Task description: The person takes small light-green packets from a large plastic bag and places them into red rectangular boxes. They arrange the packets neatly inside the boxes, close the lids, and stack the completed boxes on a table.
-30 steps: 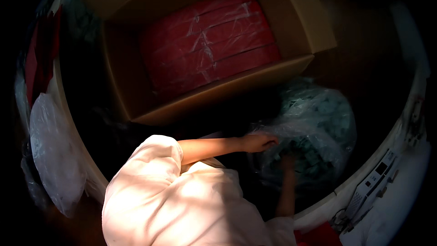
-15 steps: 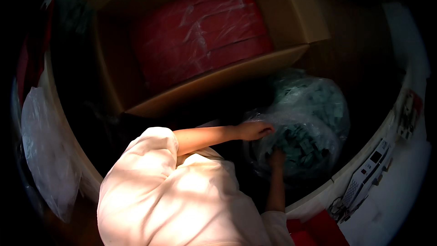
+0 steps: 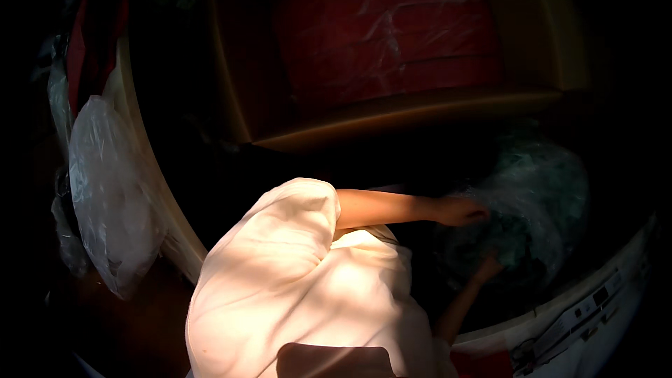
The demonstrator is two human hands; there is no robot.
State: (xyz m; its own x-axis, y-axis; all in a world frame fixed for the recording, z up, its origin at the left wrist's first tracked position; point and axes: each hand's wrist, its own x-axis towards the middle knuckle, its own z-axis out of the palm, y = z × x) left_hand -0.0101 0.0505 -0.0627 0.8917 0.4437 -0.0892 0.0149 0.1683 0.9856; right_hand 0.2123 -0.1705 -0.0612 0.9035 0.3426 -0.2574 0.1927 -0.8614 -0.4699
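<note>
The top of the cardboard box (image 3: 392,115) runs off the picture's upper edge. It is too dark to see what is inside the clear bag (image 3: 532,210). The right hand (image 3: 488,267) is dim, and its fingers hide against the bag. The left hand (image 3: 458,211) has its fingertips lost in shadow.

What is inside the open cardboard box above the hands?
The cardboard box holds flat red packs under clear film, filling its floor. What lies beneath them is covered. Both hands are outside it, on a clear plastic bag.
</note>
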